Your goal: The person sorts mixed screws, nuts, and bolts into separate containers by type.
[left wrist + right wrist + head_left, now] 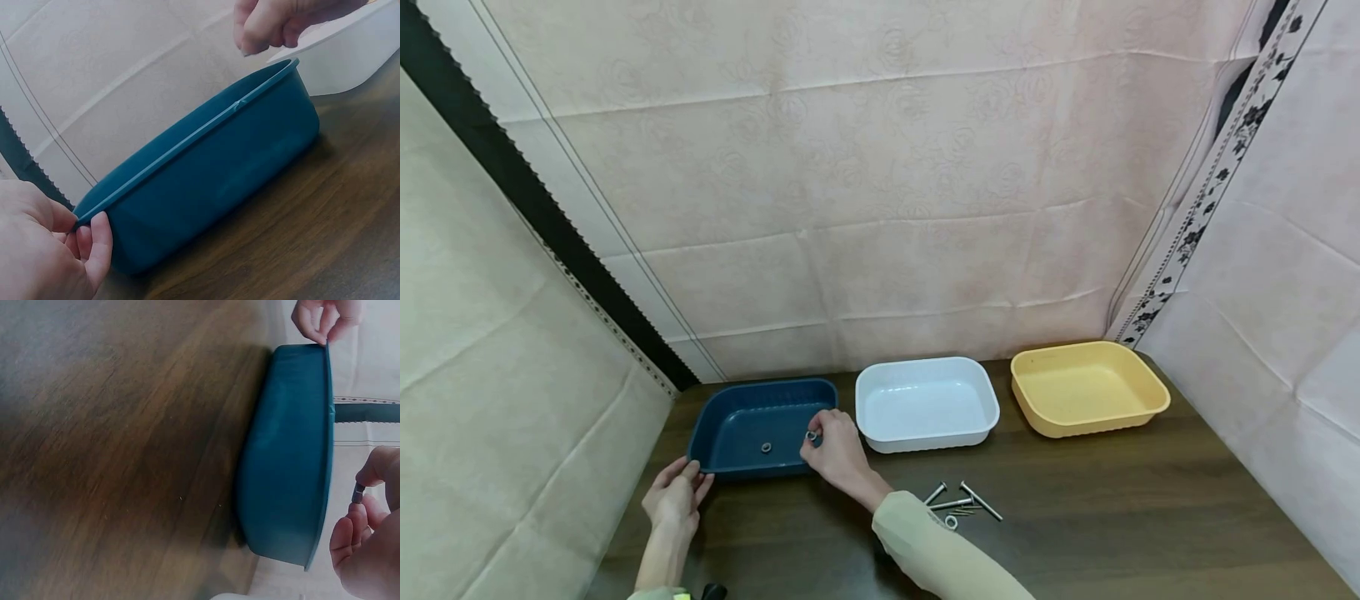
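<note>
My left hand point(672, 497) pinches the rim of the blue tray point(212, 169) at its near left corner, thumb above and fingers beneath the edge. Over the tray's right end, my right hand point(838, 454) holds a small metal nut point(358, 492) between thumb and fingertips, with the other fingers curled. The held nut is above rim height in the right wrist view. Inside the blue tray lies another nut point(766, 447), on the floor near the front wall.
A white tray point(927, 443) stands just right of the blue one, and a yellow tray point(1090, 428) farther right. On the wooden table point(1075, 517), beside my right forearm, lie several bolts point(981, 502), a nut point(951, 522) and thin brass-coloured pieces point(964, 511). Cloth walls enclose the back and sides.
</note>
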The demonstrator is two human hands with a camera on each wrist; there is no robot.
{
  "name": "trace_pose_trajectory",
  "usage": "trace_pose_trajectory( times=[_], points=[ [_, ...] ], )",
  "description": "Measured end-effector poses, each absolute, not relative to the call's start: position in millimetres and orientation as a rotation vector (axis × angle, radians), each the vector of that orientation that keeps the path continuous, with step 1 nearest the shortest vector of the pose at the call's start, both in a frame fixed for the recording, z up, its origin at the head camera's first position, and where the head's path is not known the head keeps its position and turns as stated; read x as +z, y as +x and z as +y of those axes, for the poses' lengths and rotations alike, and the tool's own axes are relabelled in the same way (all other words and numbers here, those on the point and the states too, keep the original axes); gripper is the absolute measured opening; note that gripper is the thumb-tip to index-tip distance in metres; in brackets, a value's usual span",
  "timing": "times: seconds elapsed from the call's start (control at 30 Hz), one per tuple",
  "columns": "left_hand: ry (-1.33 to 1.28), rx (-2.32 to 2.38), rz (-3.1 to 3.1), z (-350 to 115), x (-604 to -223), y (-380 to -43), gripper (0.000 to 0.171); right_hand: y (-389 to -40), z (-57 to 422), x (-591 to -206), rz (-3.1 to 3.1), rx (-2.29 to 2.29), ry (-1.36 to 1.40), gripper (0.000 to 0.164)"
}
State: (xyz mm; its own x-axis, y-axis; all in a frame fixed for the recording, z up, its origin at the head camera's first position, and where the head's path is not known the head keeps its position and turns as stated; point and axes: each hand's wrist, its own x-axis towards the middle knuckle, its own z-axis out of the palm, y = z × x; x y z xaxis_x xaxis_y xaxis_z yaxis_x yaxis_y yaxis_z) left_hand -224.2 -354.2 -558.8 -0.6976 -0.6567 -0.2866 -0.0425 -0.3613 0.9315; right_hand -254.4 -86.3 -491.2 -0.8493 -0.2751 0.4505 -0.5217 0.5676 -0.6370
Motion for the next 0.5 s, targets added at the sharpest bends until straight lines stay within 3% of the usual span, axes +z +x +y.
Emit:
trace_pose_trajectory(
  times=[0.27, 0.5],
  points=[
    [0.977, -2.069, -1.470, -358.5, -571.9, -233.1, 0.030, -259.9, -94.0, -493.6, -2.584, 1.120, 0.602, 0.014],
    [0.972, -2.079, -1.447, -359.4, -574.3, -233.9, 0.032, -265.0, -98.5, -497.4, -2.579, 1.053, 0.611, 0.013]
  ],
)
